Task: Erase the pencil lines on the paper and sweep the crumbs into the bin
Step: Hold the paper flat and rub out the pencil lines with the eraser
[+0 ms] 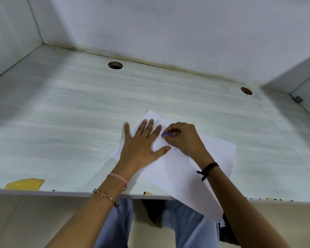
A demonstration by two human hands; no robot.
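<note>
Paper (195, 161) lies skewed on the desk (61, 113), its near corner hanging past the front edge over the person's knees.

Desk: pale wood-grain top, white partitions on three sides. Two round cable holes at the back (115, 65) (246, 90), yellow tape (25, 183) on the front edge.

Left hand (141, 142): flat on the sheet's left part, fingers straight and spread, little finger off the sheet on the desk. It pins the sheet and grips nothing.

Right hand (183, 138): just beside the left, fingers curled tight round a purple eraser (166, 135). The eraser's tip is down at the sheet, next to the left forefinger.

Pencil lines (157, 121): faint marks just beyond the left fingertips, toward the far corner.

Crumbs (175, 158): dark specks scattered over the middle of the sheet, on the near side of both hands.

Step, as I read it: erasing, the first half of the task. Marks remain, so it is not finished. Sweep not started. Bin not in view.

Next move probably calls for:
- short strokes toward the far corner, left hand holding the sheet down so it doesn't buckle
- shifting the pinning hand to uncover marks under the fingers
- keeping the overhanging corner level, or crumbs may roll off onto the lap
- finding the bin before sweeping
</note>
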